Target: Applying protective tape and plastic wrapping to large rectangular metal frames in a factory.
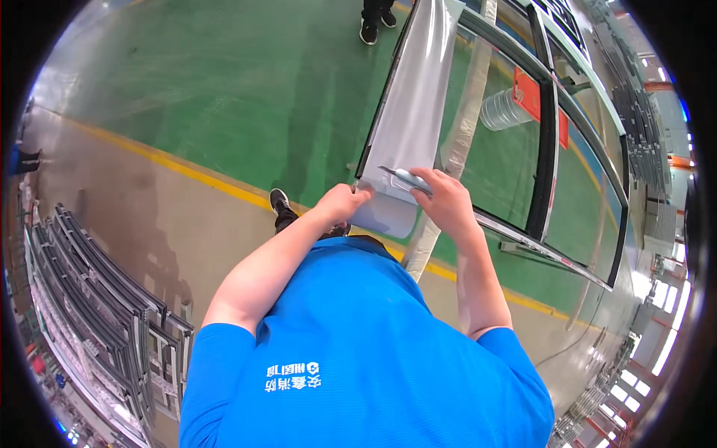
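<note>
A long strip of pale, glossy film [413, 112] lies along the left side of a large dark metal window frame [547, 142]. Its near end droops over the frame's edge in a curled flap [388, 214] in front of my body. My left hand [343, 203] is closed at the left edge of the film, pinching it between thumb and fingers. In my right hand [447, 200] is a utility knife [405, 179], its tip pointing left across the film near the frame's corner. The fingers of that hand wrap round the handle and partly hide it.
Wrapped rails [463, 127] support the frame. Beneath its openings are a ribbed clear bucket [502, 112] and a red-orange panel [526, 93]. Metal profiles [97, 299] are stacked at the left, more [641, 112] at the right. Another person's shoes [368, 31] stand beyond the frame.
</note>
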`<state>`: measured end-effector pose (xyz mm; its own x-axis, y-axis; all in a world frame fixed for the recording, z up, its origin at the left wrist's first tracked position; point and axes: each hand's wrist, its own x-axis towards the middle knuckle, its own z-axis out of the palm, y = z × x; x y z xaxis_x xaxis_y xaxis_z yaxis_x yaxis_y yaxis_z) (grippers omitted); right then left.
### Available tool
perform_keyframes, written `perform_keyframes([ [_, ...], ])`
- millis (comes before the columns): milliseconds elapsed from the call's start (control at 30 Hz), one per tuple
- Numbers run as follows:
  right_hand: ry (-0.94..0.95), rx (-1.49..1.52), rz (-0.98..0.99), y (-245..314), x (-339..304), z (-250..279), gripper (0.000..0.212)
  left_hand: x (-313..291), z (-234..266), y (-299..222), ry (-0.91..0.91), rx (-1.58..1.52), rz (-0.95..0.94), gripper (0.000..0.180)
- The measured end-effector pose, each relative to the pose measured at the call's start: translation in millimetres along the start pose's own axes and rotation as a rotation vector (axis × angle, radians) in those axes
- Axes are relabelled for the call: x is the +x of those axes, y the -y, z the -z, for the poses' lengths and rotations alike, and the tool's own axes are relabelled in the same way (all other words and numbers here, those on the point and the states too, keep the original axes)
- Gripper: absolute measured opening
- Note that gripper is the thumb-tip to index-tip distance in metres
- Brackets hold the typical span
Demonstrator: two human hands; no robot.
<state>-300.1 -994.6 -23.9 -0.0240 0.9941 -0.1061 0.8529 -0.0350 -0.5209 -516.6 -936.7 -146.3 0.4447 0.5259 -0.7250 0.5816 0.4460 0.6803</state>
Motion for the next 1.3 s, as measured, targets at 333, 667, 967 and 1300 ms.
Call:
perform_keyframes([
  [333,0.059,-0.206,0.111,-1,3,-17,0.032,-5,-10,-3,-0.014,-0.018,0.019,0.056],
  [667,0.037,-0.311,0.123,-8,-5,-8,0.032,-11,-4,-11,-0.011,-0.021,0.009,0.058],
  [967,0.099,-0.498,-0.132,-67,-62,39,0.036,-16,0,-11,0.026,-0.036,0.003,0.059],
  [1300,-0.046,0.302,-0.715,-67,-119,-10,0.024,-33,9,-15,0.214,-0.191,0.071,0.046],
])
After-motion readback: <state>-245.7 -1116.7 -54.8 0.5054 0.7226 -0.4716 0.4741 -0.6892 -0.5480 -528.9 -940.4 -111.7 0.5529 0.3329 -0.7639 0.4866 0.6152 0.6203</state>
